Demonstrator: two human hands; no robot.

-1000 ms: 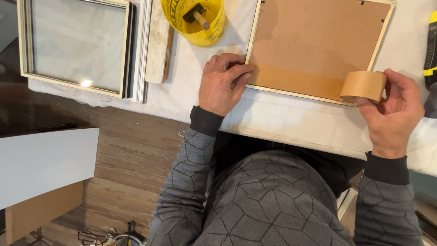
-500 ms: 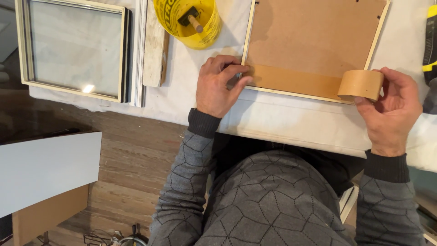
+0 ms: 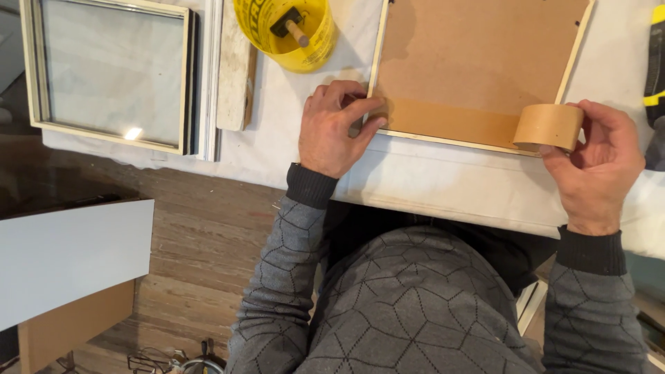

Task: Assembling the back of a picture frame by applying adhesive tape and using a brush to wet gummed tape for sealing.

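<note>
The left hand (image 3: 337, 128) lies flat on the near-left corner of the pale wooden picture frame with the brown fibreboard back (image 3: 478, 69), its fingers held together and pressed onto the end of a strip of brown paper tape (image 3: 450, 123). This strip runs along the near edge of the frame back, from the left hand to the roll of brown paper tape (image 3: 549, 126). The right hand (image 3: 597, 163) holds this roll between thumb and fingers at the near-right corner of the frame.

Compared with 1 second ago, the roll stands in almost the same place and the left hand has not left its corner; only the view moved a little. So the strip seems fully drawn across the near edge, and I judge that this edge is now covered while the other 3 edges are bare.

The frame rests on the white cloth-covered tabletop (image 3: 443, 183), near its front edge. Toward the far edge stands a yellow plastic bucket with a wooden-handled tool (image 3: 287, 28). At the left end lies a second pale frame with glass (image 3: 111, 76).
</note>
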